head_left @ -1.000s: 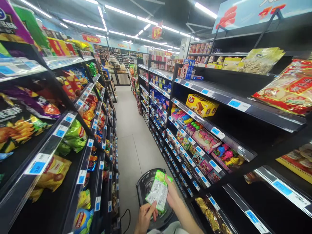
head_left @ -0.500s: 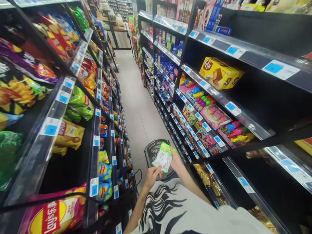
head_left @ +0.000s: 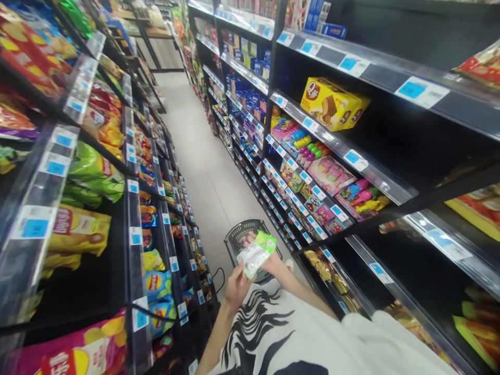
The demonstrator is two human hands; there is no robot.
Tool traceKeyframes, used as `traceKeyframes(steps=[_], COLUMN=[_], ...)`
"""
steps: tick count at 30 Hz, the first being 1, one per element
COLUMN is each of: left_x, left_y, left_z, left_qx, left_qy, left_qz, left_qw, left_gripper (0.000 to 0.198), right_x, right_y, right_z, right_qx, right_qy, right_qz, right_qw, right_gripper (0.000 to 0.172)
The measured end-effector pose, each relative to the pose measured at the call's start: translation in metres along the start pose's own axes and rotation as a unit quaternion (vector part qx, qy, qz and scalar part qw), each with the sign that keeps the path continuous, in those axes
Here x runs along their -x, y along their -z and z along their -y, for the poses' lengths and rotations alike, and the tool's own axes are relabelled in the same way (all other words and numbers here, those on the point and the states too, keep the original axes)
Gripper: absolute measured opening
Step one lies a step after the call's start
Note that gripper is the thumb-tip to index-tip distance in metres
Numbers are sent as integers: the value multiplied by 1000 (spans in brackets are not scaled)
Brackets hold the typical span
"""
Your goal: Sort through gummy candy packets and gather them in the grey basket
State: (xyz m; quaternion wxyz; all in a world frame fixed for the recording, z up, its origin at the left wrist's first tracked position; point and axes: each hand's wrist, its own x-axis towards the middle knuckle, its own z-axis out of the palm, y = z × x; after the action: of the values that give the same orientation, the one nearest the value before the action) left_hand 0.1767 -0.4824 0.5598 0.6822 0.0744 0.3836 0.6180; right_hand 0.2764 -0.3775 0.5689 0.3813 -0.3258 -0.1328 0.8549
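A small green and silver-white packet [head_left: 255, 254] is between my two hands, tilted, in front of my shirt. My left hand [head_left: 237, 285] pinches its lower left edge. Beneath the packet lies my right hand [head_left: 272, 261], supporting it from the right, with its fingertips showing past the far edge. Behind and below both hands stands a dark shopping basket [head_left: 230, 240], partly hidden by the packet and the hands.
Shelves of snack bags [head_left: 80, 229] line the left side. On the right, black shelves hold a yellow box [head_left: 330, 104], colourful toy-like sweets [head_left: 332, 177] and gold packets [head_left: 326, 272]. A grey aisle floor [head_left: 191, 140] runs ahead between them.
The view has shifted to the right. My right hand has moved from the packet's right edge to underneath it, and the packet has turned and lies flatter.
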Motion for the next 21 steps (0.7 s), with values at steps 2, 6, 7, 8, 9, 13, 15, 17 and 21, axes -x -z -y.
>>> traceKeyframes(steps=[2, 6, 7, 8, 9, 13, 15, 17, 21], left_x=[-3, -5, -4, -2, 0, 6, 4, 1, -9], left_y=[0, 2, 3, 4, 6, 8, 7, 8, 17], left_z=[2, 4, 3, 2, 0, -6, -5, 0, 12], left_qx=[8, 26, 44, 72, 107, 226, 213, 146, -61], left_qy=[34, 106, 120, 131, 136, 115, 114, 121, 84], left_qz=[-32, -96, -95, -83, -65, -18, -19, -23, -82], left_qw=[999, 989, 987, 985, 983, 967, 970, 982, 991], left_gripper=[42, 20, 16, 10, 7, 20, 25, 31, 52], right_x=[-3, -4, -2, 0, 3, 10, 9, 4, -9], right_y=[5, 9, 9, 9, 9, 9, 8, 7, 15], right_z=[0, 7, 8, 8, 8, 1, -2, -4, -5], right_qx=[-22, -54, -54, -51, -44, 45, 85, 93, 80], right_qy=[33, 59, 56, 51, 48, 24, 17, 29, 63], right_qz=[-8, 21, 30, 46, 68, 123, 59, -10, -106], right_qw=[999, 997, 997, 996, 996, 991, 995, 995, 989], right_gripper=[30, 41, 44, 49, 56, 66, 58, 52, 52])
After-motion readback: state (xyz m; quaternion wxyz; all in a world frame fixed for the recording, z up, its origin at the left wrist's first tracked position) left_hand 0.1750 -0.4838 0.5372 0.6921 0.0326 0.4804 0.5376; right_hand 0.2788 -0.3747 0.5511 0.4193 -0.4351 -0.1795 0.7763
